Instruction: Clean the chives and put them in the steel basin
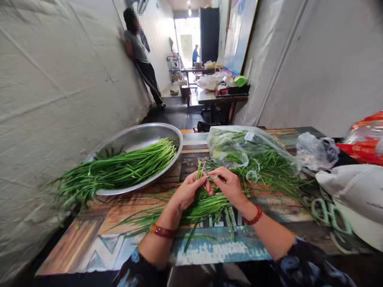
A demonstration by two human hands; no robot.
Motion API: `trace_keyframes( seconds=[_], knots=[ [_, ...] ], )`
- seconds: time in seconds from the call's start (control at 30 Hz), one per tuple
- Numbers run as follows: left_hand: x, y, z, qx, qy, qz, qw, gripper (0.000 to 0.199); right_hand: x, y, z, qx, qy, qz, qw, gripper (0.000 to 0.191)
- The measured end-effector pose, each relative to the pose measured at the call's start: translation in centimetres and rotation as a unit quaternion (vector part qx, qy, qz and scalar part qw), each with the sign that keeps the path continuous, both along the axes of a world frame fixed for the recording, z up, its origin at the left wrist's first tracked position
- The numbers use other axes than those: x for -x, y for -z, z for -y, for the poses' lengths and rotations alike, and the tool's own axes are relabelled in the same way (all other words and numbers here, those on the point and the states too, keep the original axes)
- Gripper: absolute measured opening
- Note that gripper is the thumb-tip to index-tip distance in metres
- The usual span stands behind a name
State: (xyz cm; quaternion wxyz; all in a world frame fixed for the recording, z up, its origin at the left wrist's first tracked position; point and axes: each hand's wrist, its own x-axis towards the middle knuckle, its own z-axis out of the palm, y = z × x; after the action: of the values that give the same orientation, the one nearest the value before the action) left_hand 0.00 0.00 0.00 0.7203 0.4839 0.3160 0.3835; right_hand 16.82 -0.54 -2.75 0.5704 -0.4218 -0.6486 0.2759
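My left hand (189,190) is closed round a small bunch of garlic chives (199,172), their cut ends pointing up past the thumb. Beside it, my right hand (229,186) pinches thumb and forefinger together at a thin stalk near those ends. Under both hands, a loose pile of chives (211,207) lies across the wooden table (119,217). To the left, a wide metal basin (143,133) holds a large bundle of chives (134,165), its leafy ends hanging over the rim.
A clear plastic bag (230,137) with more greens lies behind my right hand. Farther right are scissors (332,215) with pale green handles, a white cap-like item (353,187), a crumpled bag (315,151) and a red packet (363,141). A person (140,52) leans against the left wall.
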Motion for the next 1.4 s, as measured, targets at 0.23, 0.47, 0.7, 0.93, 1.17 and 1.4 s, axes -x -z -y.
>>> trace_keyframes(
  seconds=[0.23,0.47,0.7,0.93,1.17,1.4],
  knots=[
    [0.1,0.2,-0.2,-0.010,0.012,-0.084,0.996,0.047,-0.4,-0.4,0.2,0.027,0.008,0.010,1.000,0.013],
    [-0.1,-0.2,-0.2,-0.037,0.005,-0.140,0.990,0.046,-0.6,-0.3,-0.1,0.074,0.064,0.002,0.995,0.018],
    [0.2,-0.1,-0.4,-0.065,-0.018,-0.177,0.982,0.044,-2.3,0.4,-1.0,0.132,0.094,-0.109,0.981,0.034],
    [0.2,-0.2,-0.2,-0.097,-0.001,-0.177,0.979,0.046,-1.2,-0.5,0.0,0.011,0.036,0.052,0.998,0.022],
    [0.3,-0.1,-0.3,-0.112,0.051,-0.195,0.973,0.043,-1.3,-0.1,-0.3,0.150,-0.005,-0.026,0.988,0.023],
    [0.2,0.7,-0.5,-0.115,0.142,-0.182,0.966,0.043,-1.2,0.3,-0.3,0.168,-0.034,-0.075,0.982,0.024]
  ],
)
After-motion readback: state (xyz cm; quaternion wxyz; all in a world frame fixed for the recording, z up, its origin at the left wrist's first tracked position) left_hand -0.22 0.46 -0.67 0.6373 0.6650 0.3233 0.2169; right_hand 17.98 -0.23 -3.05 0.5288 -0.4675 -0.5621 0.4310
